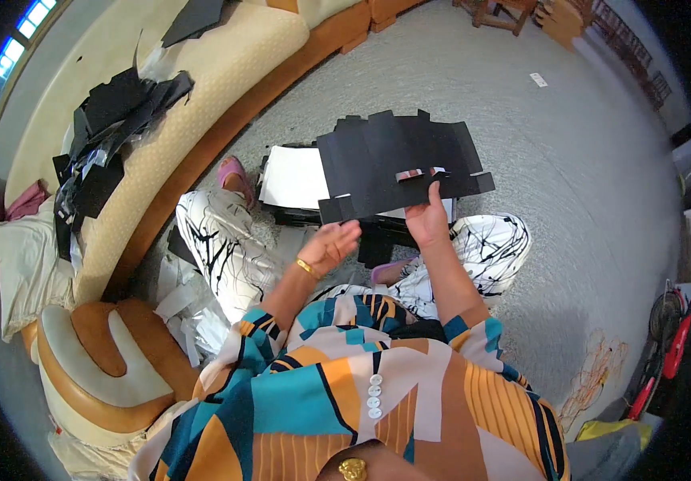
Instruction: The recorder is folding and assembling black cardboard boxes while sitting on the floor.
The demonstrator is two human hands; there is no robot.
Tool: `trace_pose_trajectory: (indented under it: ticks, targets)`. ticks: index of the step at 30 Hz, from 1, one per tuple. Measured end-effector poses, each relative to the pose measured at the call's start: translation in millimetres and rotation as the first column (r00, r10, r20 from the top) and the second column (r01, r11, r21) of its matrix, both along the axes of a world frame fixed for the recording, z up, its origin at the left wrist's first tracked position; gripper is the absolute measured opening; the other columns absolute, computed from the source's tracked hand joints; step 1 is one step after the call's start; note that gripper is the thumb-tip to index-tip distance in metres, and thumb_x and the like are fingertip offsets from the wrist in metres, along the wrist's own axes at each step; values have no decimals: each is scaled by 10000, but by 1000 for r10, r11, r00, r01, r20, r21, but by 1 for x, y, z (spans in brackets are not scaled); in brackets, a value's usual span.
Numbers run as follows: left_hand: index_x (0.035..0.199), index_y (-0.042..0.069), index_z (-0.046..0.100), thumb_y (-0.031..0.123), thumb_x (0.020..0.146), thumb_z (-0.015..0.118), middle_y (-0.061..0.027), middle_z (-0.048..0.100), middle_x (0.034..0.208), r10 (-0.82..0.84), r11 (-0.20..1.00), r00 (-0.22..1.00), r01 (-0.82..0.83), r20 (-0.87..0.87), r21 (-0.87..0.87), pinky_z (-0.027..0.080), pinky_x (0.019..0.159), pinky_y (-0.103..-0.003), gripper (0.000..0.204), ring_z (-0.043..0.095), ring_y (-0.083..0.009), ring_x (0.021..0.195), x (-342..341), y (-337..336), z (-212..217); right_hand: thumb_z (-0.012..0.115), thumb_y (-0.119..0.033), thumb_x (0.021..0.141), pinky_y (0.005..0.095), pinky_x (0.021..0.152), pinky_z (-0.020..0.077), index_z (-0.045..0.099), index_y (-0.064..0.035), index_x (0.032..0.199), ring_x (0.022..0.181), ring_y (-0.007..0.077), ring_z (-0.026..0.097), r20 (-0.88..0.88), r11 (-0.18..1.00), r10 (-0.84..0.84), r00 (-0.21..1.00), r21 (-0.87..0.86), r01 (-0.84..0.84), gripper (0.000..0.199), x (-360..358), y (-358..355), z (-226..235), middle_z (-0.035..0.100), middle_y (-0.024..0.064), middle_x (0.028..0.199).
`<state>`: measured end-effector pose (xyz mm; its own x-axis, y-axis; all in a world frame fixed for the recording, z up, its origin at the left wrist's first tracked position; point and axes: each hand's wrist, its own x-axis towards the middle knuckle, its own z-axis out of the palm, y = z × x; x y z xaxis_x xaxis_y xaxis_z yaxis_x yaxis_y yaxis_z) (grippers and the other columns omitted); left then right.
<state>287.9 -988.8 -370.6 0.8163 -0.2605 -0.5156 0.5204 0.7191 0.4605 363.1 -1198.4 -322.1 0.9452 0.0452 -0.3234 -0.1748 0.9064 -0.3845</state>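
My right hand grips a flat black cardboard box blank by its near edge, thumb on top and fingers underneath. The blank has notched flaps along its edges, plus two small cut-outs or stickers near my thumb. By its near left corner, my left hand is open, fingers stretched out; whether they touch the card I cannot tell. Below the blank lies a stack of black card pieces on the floor between my feet, with a white sheet on top. The blank partly hides this stack.
Along the left runs a cream sofa with a wooden base, holding a heap of black card scraps. White paper and plastic scraps lie by my left leg. Orange cord and red-handled tools are at the right.
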Motion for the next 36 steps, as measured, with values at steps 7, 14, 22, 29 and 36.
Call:
trace_pose_trajectory:
  ticks: [7,14,22,29,36]
  targets:
    - [1172,51,431,354,813,542,-116,506,1154,-49,953,998,37,-32,-301,445,831,-362,483,492,-236,1063,15,-35,22,473,-272,871,371,896,403,451,-91,1159,1023,224,503,-40,994,109,993,33,-107,342,-13,11,-4,521,62,1130]
    - [978,111,523,336,798,578,-75,599,943,202,963,969,-223,-142,-150,472,763,-328,294,593,-213,863,9,-15,3,577,-203,812,335,769,477,551,-79,1000,897,206,566,-187,992,63,980,119,-41,226,-16,0,-19,593,71,980]
    - [985,55,525,347,779,599,-99,590,1011,522,797,839,-545,-156,-262,470,804,-367,365,558,-249,953,15,-17,26,584,-87,789,320,732,504,556,-47,941,851,204,589,-222,997,70,972,-6,-74,160,-12,5,-27,604,77,936]
    - [1055,57,509,328,817,554,-104,572,1028,398,843,916,-386,-47,-375,421,873,-356,363,546,-253,936,32,-54,45,547,-123,824,384,793,465,531,-89,1030,926,207,551,-231,963,210,950,-119,-241,209,-29,21,-12,571,60,1012]
    - [1006,52,540,179,813,583,-92,582,997,428,825,888,-460,-167,-330,464,831,-353,235,565,-225,903,33,-49,38,574,-165,816,343,750,444,539,-108,1005,897,191,541,-185,985,168,968,4,-170,200,-49,30,-3,573,23,990]
